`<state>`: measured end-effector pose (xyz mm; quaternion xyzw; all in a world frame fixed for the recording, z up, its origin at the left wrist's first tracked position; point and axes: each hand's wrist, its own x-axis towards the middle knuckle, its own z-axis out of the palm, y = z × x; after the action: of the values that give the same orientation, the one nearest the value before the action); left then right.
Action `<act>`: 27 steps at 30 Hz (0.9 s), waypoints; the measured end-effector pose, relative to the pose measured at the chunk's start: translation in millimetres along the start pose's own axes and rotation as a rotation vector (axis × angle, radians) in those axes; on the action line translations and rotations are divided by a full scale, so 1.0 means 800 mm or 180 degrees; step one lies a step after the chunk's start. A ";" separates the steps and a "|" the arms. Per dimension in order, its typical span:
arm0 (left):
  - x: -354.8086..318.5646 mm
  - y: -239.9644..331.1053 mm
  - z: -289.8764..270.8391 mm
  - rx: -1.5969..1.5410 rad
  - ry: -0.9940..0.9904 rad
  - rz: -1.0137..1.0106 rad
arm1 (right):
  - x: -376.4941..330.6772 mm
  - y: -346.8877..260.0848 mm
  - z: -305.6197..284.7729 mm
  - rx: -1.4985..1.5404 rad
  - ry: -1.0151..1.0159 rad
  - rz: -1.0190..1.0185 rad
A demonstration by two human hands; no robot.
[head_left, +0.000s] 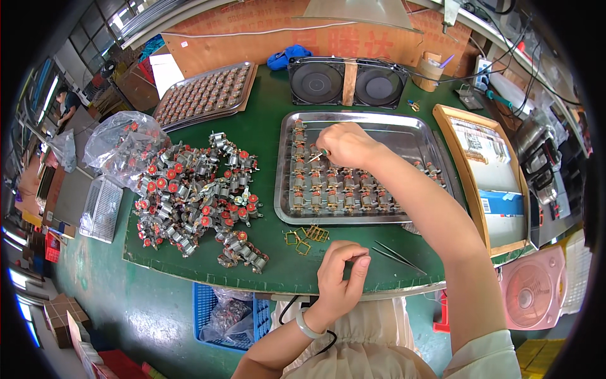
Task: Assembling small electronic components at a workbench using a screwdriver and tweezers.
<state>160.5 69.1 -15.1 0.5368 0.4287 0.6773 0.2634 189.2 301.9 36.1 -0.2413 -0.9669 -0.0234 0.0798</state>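
R hand [346, 144] is over the steel tray [416, 129], fingers pinched on a small brass-looking part at the top of the left column of motors [341, 192]. Can't tell exactly what the part is, too small. L hand [341, 275] sits near the desk [268, 120] front edge, thumb and forefinger pressed together on something tiny, prob. one of the brass clips; loose brass clips [306, 237] lie just beside it, between the hand and the tray. Tweezers [398, 257] lie unused to the R of the L hand. Big pile of red-capped motors [196, 196] to the left, plastic bag [123, 146] beyond it.

To do this well, imo: keep the R wrist low and steady over the tray, seat the part square w/ light pressure, don't bump neighbouring rows. Keep the L pinch firm so the next piece is ready.
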 end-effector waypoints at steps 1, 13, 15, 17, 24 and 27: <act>0.000 0.000 0.000 0.0006 0.0000 0.0009 | 0.000 0.000 0.001 0.0001 -0.0001 -0.0005; 0.001 0.000 0.002 0.0003 0.0042 0.0002 | -0.025 -0.027 -0.039 0.1278 0.0822 0.0858; 0.000 0.000 0.001 0.0000 0.0075 -0.0011 | -0.049 -0.056 -0.069 0.3114 0.0991 0.1168; -0.002 -0.002 -0.002 0.0002 0.0123 -0.0029 | -0.091 -0.101 -0.114 0.4908 0.0932 0.0903; 0.000 -0.004 0.003 -0.0073 0.0186 -0.0033 | -0.228 -0.190 -0.227 0.6497 -0.0169 -0.3015; -0.001 -0.009 0.000 -0.0138 0.0277 -0.0164 | -0.256 -0.214 -0.235 0.6770 0.0396 -0.2572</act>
<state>159.9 71.8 -21.4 0.4898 0.4387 0.7021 0.2734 314.4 40.4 186.4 0.2794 -0.4981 0.7722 0.2784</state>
